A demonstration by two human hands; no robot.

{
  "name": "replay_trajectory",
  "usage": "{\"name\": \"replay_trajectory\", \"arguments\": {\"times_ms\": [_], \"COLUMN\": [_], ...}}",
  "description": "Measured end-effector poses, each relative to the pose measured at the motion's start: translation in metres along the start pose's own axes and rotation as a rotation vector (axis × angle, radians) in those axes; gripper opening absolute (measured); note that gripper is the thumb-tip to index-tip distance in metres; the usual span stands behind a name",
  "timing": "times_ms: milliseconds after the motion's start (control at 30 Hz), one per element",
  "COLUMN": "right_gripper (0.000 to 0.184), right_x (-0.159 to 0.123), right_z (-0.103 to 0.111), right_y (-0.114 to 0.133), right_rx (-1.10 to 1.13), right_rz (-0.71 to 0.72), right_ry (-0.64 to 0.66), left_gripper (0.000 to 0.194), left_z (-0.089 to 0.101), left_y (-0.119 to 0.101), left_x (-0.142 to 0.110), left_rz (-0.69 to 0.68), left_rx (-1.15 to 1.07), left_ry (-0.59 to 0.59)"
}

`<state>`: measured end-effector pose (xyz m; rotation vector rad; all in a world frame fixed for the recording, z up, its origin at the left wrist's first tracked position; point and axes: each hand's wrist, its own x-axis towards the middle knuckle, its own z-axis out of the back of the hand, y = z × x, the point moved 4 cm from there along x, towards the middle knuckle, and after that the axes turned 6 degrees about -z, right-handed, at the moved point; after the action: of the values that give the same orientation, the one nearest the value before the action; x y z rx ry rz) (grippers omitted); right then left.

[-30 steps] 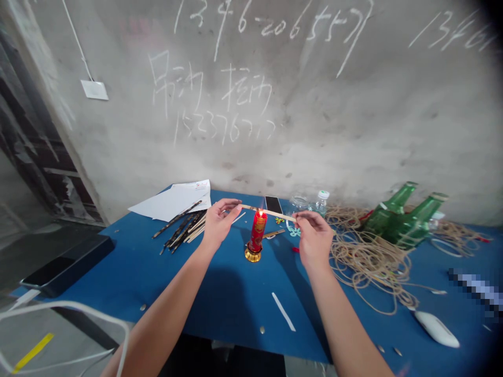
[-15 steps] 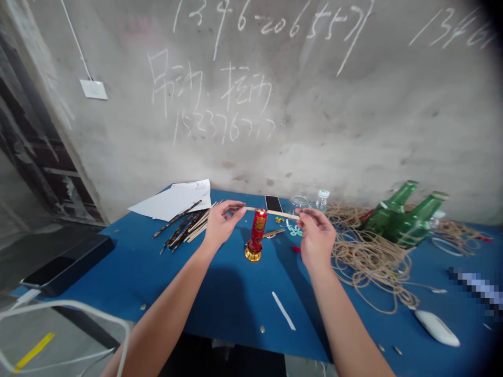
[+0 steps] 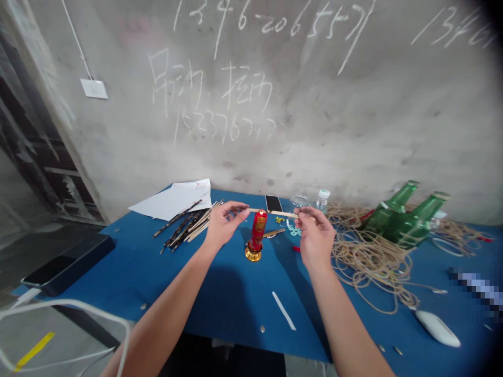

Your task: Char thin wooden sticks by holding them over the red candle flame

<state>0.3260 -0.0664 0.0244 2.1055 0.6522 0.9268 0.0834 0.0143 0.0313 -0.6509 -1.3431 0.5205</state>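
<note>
Currently a thin wooden strip (image 3: pixel 275 212) lies level across the top of a red candle (image 3: pixel 258 230), its ends pinched narrowly between thumb and fingers of the left hand (image 3: pixel 223 225) and right hand (image 3: pixel 314 235). Fingers hide the strip's ends; any flame is hard to make out. Dark sticks (image 3: pixel 188 222) lie left on the blue table (image 3: pixel 236 314); tangled twine (image 3: pixel 369 262) and green glass bottles (image 3: pixel 404 217) lie right.
</note>
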Motion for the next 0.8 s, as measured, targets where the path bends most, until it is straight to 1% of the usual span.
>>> {"name": "replay_trajectory", "arguments": {"times_ms": [200,433,633,733,800], "right_gripper": [0.019,0.020,0.026,0.031,0.037], "right_x": [-0.0028,-0.0022,-0.0022,0.0005,0.0032], "right_z": [-0.0021,-0.0006,-0.0040,-0.0027,-0.0006], "right_y": [0.0001,-0.0002,0.0054,0.0033,0.0004], "right_rx": [-0.081,-0.186,-0.255,-0.235,-0.239], "right_rz": [0.033,0.066,0.075,0.045,0.031], "right_ry": [0.074,0.078,0.090,0.144,0.182], "left_gripper": [0.026,0.026,0.026,0.026,0.025], "left_z": [-0.0007,-0.0018,-0.0030,-0.0040,-0.0046], "left_y": [-0.0009,0.0048,0.0077,0.0063,0.0055], "left_x": [-0.0003,-0.0011,-0.0024,-0.0023,-0.0023], "left_rz": [0.008,0.016,0.020,0.011,0.009], "left_rx": [0.010,-0.028,-0.040,-0.050,-0.055], "left_ry": [0.000,-0.021,-0.031,-0.035,-0.038]}}
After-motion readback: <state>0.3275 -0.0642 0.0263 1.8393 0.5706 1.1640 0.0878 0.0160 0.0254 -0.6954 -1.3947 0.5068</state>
